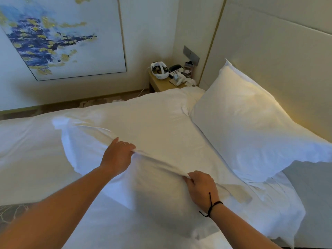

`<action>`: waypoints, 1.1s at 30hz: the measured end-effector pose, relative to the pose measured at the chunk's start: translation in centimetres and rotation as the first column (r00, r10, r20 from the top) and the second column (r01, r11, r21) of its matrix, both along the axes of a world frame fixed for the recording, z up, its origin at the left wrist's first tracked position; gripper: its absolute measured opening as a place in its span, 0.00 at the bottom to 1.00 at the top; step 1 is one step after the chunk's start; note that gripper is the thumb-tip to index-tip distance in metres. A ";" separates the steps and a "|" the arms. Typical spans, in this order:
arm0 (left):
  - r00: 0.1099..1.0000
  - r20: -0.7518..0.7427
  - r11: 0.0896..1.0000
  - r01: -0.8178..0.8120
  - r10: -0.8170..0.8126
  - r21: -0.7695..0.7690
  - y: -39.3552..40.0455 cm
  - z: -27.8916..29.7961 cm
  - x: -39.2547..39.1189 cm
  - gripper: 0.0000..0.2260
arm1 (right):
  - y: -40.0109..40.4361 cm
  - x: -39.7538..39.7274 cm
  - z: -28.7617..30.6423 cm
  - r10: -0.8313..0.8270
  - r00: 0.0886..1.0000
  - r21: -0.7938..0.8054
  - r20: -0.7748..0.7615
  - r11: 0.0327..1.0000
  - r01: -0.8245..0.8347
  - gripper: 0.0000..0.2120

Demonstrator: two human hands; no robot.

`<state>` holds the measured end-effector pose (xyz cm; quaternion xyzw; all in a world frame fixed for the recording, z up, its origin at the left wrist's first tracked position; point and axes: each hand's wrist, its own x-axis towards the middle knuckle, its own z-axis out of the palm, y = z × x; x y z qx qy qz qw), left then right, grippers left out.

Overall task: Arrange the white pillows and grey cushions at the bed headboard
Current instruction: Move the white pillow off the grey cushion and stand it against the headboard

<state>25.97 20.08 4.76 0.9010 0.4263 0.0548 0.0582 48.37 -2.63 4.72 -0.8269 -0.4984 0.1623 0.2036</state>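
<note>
A white pillow lies in the middle of the bed, and both hands pinch its near seam. My left hand grips the fabric edge toward the left. My right hand, with a black cord at the wrist, grips the same edge further right. A second white pillow leans against the pale headboard on the right. A grey surface shows below that pillow at the right edge; I cannot tell whether it is a cushion.
The white bed sheet spreads to the left. A wooden nightstand in the far corner carries a white headset, a phone and small items. A blue and gold painting hangs on the far wall.
</note>
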 end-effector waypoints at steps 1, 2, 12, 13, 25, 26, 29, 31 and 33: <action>0.999 -0.018 0.999 0.033 -0.033 0.011 0.6 1.3 2.4 0.13 | -0.3 1.7 0.9 -0.017 1.000 0.042 -0.018 0.999 0.018 0.21; 0.997 -0.035 0.997 0.067 -0.066 0.027 1.1 2.7 5.0 0.13 | -0.5 3.5 1.9 -0.037 0.999 0.086 -0.031 0.996 0.040 0.22; 0.977 -0.081 0.980 0.200 -0.198 0.013 4.1 9.8 34.3 0.19 | 0.6 23.9 2.6 -0.331 0.916 0.276 -0.227 0.880 0.386 0.23; 0.974 -0.112 0.980 0.196 -0.199 -0.036 3.3 8.7 36.4 0.23 | 1.2 26.2 1.5 -0.374 0.901 0.233 -0.218 0.877 0.420 0.21; 0.980 -0.108 0.757 0.057 -0.166 -0.651 -9.6 -7.6 41.3 0.39 | -0.2 35.2 -9.0 -0.297 0.952 -0.220 0.072 0.926 0.306 0.28; 0.986 -0.092 0.753 0.046 -0.141 -0.656 -9.6 -7.7 41.6 0.39 | -0.2 35.2 -9.0 -0.298 0.951 -0.212 0.077 0.928 0.308 0.28; 0.994 -0.050 0.748 0.037 -0.094 -0.663 -9.3 -7.7 42.1 0.39 | -0.2 35.2 -8.6 -0.301 0.949 -0.196 0.094 0.929 0.314 0.27; 0.997 -0.030 0.750 0.036 -0.075 -0.661 -9.2 -7.7 41.9 0.38 | -0.1 34.9 -8.2 -0.300 0.945 -0.161 0.132 0.934 0.319 0.26; 0.999 -0.028 0.747 0.017 -0.047 -0.664 -9.2 -7.9 40.7 0.38 | 0.2 34.0 -7.7 -0.288 0.943 -0.084 0.165 0.949 0.305 0.26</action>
